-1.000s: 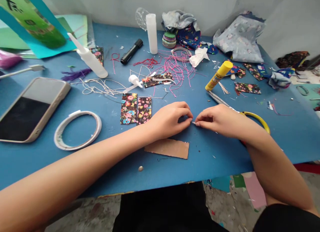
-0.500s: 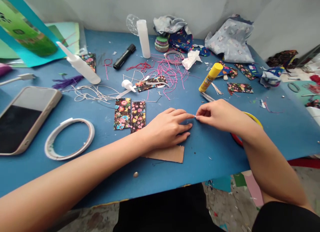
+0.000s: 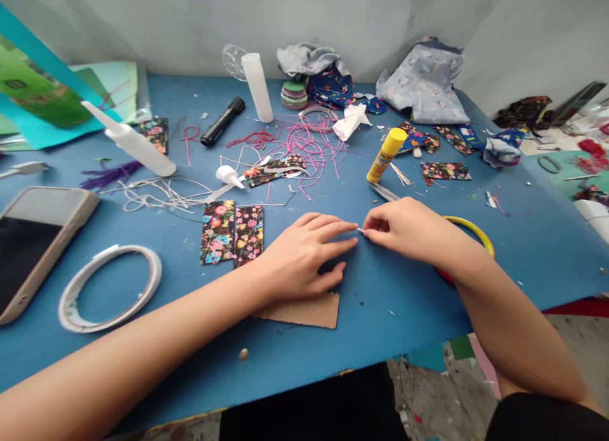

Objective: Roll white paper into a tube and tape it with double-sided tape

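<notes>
Fingers (image 3: 371,235) of the right hand (image 3: 409,230) clamped on a tiny white piece (image 3: 360,230).
From my remote seat I see that piece right at the left hand's (image 3: 304,254) index fingertip, but I cannot tell whether they touch. The left fingers are spread apart over the blue worktop (image 3: 404,314), and a brown cardboard strip (image 3: 304,311) lies partly under that hand. I see scissors (image 3: 384,192) partly hidden by the right hand, near a yellow glue stick (image 3: 386,155).
</notes>
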The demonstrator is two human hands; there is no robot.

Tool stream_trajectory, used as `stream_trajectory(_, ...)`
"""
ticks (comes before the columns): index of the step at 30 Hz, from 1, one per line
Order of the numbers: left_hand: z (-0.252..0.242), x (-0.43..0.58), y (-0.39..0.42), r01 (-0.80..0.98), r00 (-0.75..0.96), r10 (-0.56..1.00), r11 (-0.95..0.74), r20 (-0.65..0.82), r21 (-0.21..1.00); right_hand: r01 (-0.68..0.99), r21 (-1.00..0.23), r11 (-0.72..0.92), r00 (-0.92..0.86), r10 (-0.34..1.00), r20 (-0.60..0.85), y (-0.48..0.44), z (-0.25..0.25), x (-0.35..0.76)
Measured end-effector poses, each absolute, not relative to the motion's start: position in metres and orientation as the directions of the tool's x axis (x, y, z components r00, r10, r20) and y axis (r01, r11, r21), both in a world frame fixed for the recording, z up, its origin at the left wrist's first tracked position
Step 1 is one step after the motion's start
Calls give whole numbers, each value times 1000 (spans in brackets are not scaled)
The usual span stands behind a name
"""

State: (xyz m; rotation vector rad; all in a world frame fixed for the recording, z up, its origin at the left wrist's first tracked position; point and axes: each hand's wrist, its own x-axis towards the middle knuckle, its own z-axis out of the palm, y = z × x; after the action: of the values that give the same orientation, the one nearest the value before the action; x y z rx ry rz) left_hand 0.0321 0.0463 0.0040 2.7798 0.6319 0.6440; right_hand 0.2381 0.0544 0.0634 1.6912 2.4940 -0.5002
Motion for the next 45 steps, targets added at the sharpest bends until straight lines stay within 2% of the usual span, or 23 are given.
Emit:
stream_trajectory(3, 4, 31, 48, 294, 868, 373, -919, 329, 264, 929, -181, 324, -356, 916, -186, 55, 62, 237)
stream_trajectory(7, 4, 30, 50, 224, 890, 322, -925, 323, 307, 920, -149, 362, -378, 921, -97, 54, 57, 236)
stream_trajectory(10, 3, 30, 50, 270, 866, 385, -898, 321, 349, 910, -140, 390, -394, 919, -7, 53, 53, 237)
stream_trajectory(13, 0, 31, 51, 398, 803, 513, -840, 302, 368, 906, -134, 402, -400, 915, 44, 53, 54, 237)
stream_trajectory(16, -6, 32, 56, 502, 699, 650, -743, 299, 443, 902, -104, 420, -422, 906, -5, 49, 59, 236)
stream_trajectory(19, -11, 33, 62, 514, 575, 743, -654, 343, 555, 845, -40, 533, -533, 837, -121, 35, 57, 235)
stream_trajectory(20, -12, 34, 64, 505, 549, 755, -642, 360, 577, 819, -19, 573, -571, 813, -118, 29, 54, 236)
stream_trajectory(24, -14, 36, 67, 481, 511, 764, -634, 394, 605, 719, 43, 694, -695, 716, 65, 2, 34, 241)
stream_trajectory(30, -12, 38, 69, 469, 485, 782, -610, 391, 638, 693, 115, 712, -721, 681, 131, -22, 27, 239)
stream_trajectory(35, -12, 38, 69, 480, 484, 793, -594, 370, 646, 739, 268, 618, -658, 748, 89, -24, 27, 226)
stream_trajectory(37, -12, 39, 69, 482, 483, 794, -593, 369, 645, 748, 294, 595, -637, 768, 65, -21, 26, 224)
stream_trajectory(45, -11, 39, 68, 474, 476, 796, -591, 374, 653, 761, 228, 607, -627, 779, 19, -21, 31, 234)
